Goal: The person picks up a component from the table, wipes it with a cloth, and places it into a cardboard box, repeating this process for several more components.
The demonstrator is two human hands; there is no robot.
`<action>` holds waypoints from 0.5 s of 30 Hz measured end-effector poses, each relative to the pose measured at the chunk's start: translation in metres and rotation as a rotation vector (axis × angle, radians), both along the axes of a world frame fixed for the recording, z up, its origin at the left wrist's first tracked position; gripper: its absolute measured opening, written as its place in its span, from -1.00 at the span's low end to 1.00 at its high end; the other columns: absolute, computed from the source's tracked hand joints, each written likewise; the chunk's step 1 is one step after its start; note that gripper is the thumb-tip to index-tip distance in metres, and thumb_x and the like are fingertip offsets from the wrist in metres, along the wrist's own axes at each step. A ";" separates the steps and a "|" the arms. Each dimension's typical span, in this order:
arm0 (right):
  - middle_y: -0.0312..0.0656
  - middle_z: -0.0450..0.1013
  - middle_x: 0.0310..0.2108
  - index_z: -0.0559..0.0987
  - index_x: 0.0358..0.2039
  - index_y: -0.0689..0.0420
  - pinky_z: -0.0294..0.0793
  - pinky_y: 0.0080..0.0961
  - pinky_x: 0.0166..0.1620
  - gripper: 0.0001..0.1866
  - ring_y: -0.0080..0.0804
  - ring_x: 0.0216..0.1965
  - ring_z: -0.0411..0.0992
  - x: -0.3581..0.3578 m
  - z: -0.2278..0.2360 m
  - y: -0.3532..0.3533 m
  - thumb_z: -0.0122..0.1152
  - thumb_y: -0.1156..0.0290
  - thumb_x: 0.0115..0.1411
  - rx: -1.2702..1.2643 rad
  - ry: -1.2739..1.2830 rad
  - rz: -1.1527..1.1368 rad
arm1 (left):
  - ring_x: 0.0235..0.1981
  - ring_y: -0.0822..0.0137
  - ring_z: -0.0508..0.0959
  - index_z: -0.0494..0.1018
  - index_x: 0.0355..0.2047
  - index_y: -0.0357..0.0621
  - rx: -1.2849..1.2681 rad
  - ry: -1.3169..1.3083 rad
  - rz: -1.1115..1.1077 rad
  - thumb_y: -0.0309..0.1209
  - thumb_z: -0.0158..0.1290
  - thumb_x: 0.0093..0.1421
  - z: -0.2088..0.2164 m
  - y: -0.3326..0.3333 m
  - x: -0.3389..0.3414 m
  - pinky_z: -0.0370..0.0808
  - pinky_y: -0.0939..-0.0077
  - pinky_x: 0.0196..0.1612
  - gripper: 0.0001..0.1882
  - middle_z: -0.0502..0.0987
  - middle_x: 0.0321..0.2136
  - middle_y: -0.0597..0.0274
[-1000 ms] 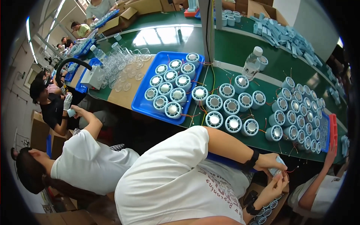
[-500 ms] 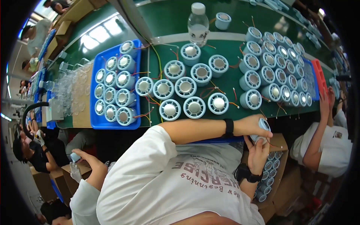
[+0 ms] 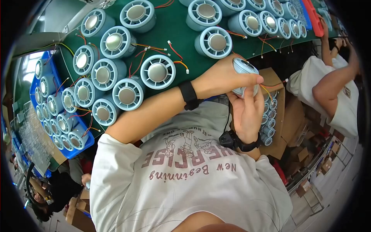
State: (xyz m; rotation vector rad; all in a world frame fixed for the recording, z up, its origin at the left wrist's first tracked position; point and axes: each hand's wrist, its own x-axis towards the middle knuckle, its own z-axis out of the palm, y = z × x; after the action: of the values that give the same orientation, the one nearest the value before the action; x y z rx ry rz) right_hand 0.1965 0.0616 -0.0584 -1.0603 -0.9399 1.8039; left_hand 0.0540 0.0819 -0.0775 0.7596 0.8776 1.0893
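A light-blue cylindrical part (image 3: 245, 69) with thin coloured wires is tilted between my two hands, just off the table's near edge. My left hand (image 3: 218, 77) reaches across from the left and wraps round it, thumb along its side. From below, my right hand (image 3: 248, 114) is closed on its lower end, fingers pointing up. Nearest on the table stands a similar light-blue cylinder (image 3: 216, 41) with a silver disc inside a spoked rim. Several more like it, such as one cylinder (image 3: 157, 72) by my left forearm, stand disc up with wires trailing.
A cardboard box (image 3: 281, 112) holding rows of the same cylinders is beside my right hand. At the left, a blue tray (image 3: 87, 141) carries several more, with clear plastic pieces (image 3: 29, 133) beyond. A red bin (image 3: 312, 17) and another person's arm (image 3: 328, 92) are at the right.
The view has swung, so the table now shows higher up and the tray lower left. Both hands still hold the cylindrical part, which is turned slightly with its wires out to the right.
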 end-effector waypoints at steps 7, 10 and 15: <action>-0.08 0.32 0.09 0.26 0.15 0.28 0.41 -0.09 0.14 -0.56 -0.26 0.09 0.36 0.025 0.002 0.011 -0.10 0.25 0.40 -0.001 -0.042 0.158 | -0.28 0.50 0.51 0.43 -0.16 -0.30 0.070 0.015 -0.005 -0.06 0.25 0.10 -0.010 -0.003 0.007 0.48 0.61 -0.22 -0.46 0.53 -0.29 0.23; -0.06 0.32 0.10 0.24 0.17 0.29 0.41 -0.05 0.14 -0.54 -0.21 0.11 0.36 0.029 0.008 0.007 -0.12 0.24 0.41 -0.036 -0.002 0.159 | -0.39 0.52 0.53 0.52 -0.32 -0.31 0.031 -0.267 -0.136 -0.08 0.25 0.10 -0.012 0.007 0.009 0.48 0.63 -0.33 -0.54 0.56 -0.41 0.24; -0.02 0.32 0.10 0.22 0.17 0.31 0.40 0.02 0.14 -0.53 -0.12 0.11 0.36 0.019 0.004 0.009 -0.17 0.22 0.42 -0.076 0.074 0.114 | -0.34 0.52 0.51 0.48 -0.24 -0.27 -0.051 -0.265 -0.243 -0.07 0.22 0.13 -0.001 0.012 0.004 0.47 0.63 -0.26 -0.54 0.54 -0.33 0.25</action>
State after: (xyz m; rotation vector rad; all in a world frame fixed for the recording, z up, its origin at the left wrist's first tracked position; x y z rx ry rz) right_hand 0.2160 0.0707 -0.0540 -0.9961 -0.9093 1.9728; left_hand 0.0580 0.0937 -0.0783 0.6429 0.5701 0.9225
